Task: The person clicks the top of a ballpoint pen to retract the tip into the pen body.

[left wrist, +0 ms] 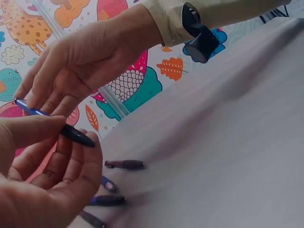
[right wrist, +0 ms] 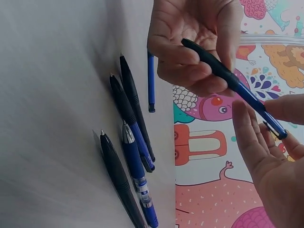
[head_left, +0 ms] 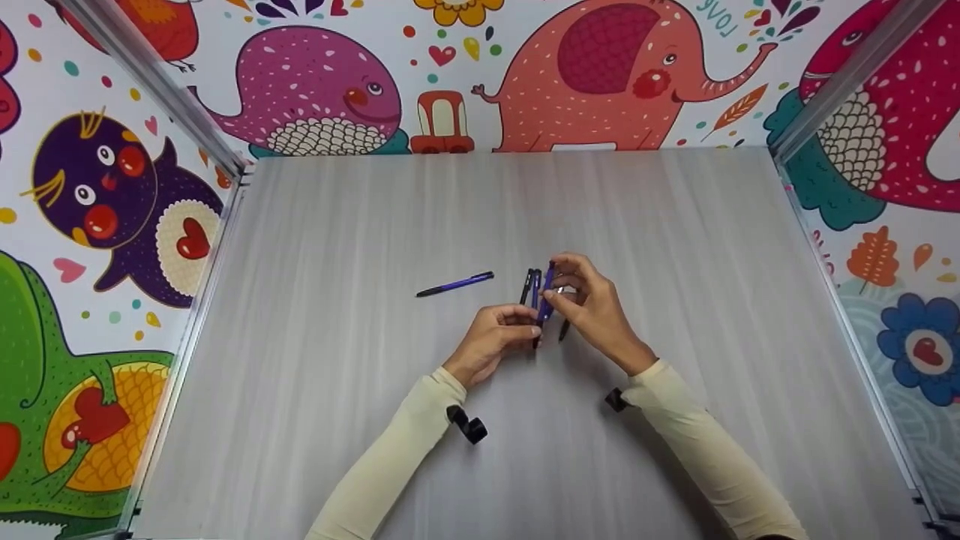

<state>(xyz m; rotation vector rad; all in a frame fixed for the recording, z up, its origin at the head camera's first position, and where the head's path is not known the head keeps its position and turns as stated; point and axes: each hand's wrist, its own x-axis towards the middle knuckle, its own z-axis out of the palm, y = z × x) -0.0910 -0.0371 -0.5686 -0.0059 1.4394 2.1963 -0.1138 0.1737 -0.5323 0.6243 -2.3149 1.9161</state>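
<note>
A blue pen with a dark grip (right wrist: 223,78) is held slantwise above the table by both hands. My left hand (head_left: 491,337) pinches its dark front part between thumb and fingers. At the other end, the clip end, the thumb and a fingertip of my right hand (head_left: 596,307) hold it. Below lie several more pens: a black pen (right wrist: 116,173), a blue pen with a printed barrel (right wrist: 141,180), a blue pen with a black grip (right wrist: 123,102) and another black pen (right wrist: 133,95). In the head view the hands partly hide this group.
Apart from the group, a blue pen (head_left: 454,285) lies to the left of it on the grey wood-grain table (head_left: 360,225). Walls with cartoon animals and metal corner rails (head_left: 840,90) border the table. A black device (head_left: 469,426) sits at the left wrist.
</note>
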